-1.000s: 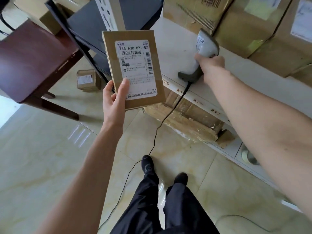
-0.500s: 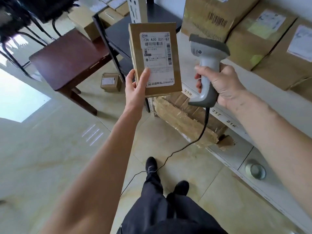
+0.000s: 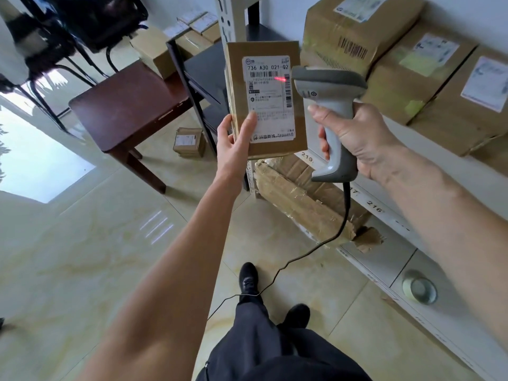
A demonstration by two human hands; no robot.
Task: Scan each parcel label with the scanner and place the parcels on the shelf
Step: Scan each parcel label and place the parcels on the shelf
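Left hand [image 3: 236,144] gripped the flat parcel [image 3: 265,100] upright by its lower edge while the right hand [image 3: 357,138], closed round the scanner [image 3: 330,111] handle, cast a red spot on the label [image 3: 270,97], just left of the shelf [image 3: 428,149].

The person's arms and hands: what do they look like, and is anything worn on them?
Both forearms are bare as far as the frame shows; no sleeve is visible. The left hand and the right hand have no glove, ring, watch or bracelet in view. The fingers are uncovered too.
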